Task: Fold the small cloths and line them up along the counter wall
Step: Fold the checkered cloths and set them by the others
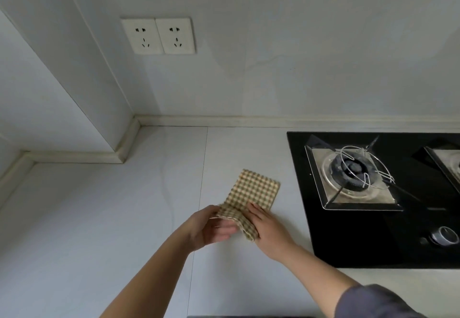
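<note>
A small tan-and-cream checked cloth lies on the white counter, its far part flat and its near edge lifted. My left hand holds that near left edge, fingers under the fabric and thumb on top. My right hand presses flat on the cloth's near right part, fingers straight. The counter wall runs behind, a hand's length or more beyond the cloth. No other cloth is in view.
A black gas hob with a wire pan support sits right of the cloth, a knob near its front. Two wall sockets hang above. The wall steps forward on the left, forming a corner.
</note>
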`<state>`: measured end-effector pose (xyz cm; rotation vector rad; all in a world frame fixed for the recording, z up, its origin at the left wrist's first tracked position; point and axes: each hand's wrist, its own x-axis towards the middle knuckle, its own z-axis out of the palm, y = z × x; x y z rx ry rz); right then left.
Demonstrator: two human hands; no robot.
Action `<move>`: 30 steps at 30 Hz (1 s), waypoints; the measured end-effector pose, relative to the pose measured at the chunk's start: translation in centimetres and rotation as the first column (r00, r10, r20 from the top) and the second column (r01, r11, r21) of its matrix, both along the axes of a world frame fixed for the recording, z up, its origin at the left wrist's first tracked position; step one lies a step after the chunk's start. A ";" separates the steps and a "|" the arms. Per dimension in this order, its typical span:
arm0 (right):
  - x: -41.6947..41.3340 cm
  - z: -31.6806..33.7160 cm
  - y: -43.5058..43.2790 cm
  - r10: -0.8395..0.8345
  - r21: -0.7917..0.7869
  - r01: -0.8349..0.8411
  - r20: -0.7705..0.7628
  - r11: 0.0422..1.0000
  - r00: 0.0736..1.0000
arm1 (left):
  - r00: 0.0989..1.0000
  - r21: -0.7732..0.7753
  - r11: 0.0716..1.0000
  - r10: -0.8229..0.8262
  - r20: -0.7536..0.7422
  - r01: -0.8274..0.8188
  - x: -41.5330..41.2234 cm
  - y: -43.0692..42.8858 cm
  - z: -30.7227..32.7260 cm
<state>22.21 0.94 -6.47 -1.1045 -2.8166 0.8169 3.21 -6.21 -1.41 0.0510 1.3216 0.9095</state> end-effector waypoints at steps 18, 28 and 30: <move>0.7 0.9 2.5 -0.402 -0.590 0.267 -0.108 0.762 0.909 | 0.032 0.032 0.546 0.010 -0.999 0.837 -1.0 2.8 -6.7; -1.4 1.4 4.9 -0.845 -0.641 0.700 0.147 0.314 0.514 | 0.162 -0.334 0.722 -0.523 -0.837 0.606 0.7 8.2 -3.4; -1.7 1.5 4.8 -0.851 -0.581 0.743 0.156 0.332 0.502 | 0.054 -0.423 0.694 -0.553 -0.831 0.582 1.2 8.5 -3.4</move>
